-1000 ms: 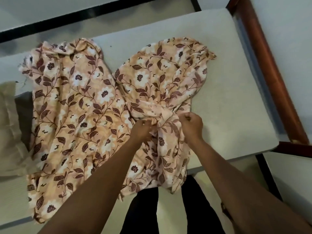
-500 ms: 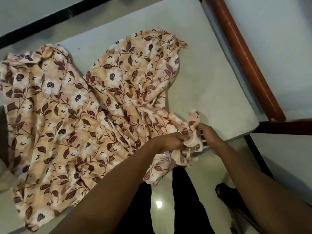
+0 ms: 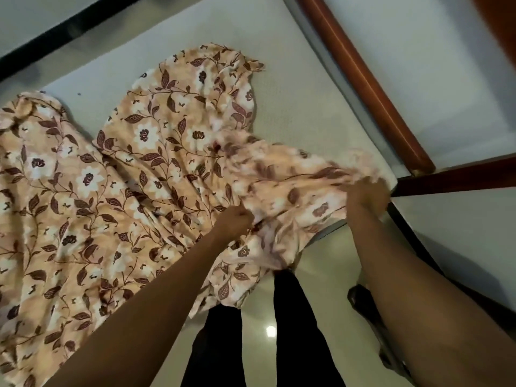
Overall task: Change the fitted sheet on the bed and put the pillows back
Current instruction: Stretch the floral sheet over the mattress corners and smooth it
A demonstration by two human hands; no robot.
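A peach fitted sheet [image 3: 117, 191] with brown leaves and white flowers lies crumpled across the bare white mattress [image 3: 301, 107]. My left hand [image 3: 236, 220] grips a bunch of the sheet near the mattress's front edge. Over at the mattress's near right corner, my right hand [image 3: 367, 195] holds the sheet's hem, and the cloth is stretched between the two hands. Part of the sheet hangs over the front edge above my legs. No pillows are visible.
A reddish wooden bed rail [image 3: 363, 79] runs along the mattress's right side and meets a dark rail [image 3: 458, 177] at the corner. Glossy pale floor [image 3: 343, 277] lies below, with my black trouser legs [image 3: 296, 331] against the bed and a dark shoe [image 3: 363, 300].
Both hands carried the sheet's bunched edge to the right. My right hand has reached the mattress's near right corner, and the hands have spread apart, stretching the cloth.
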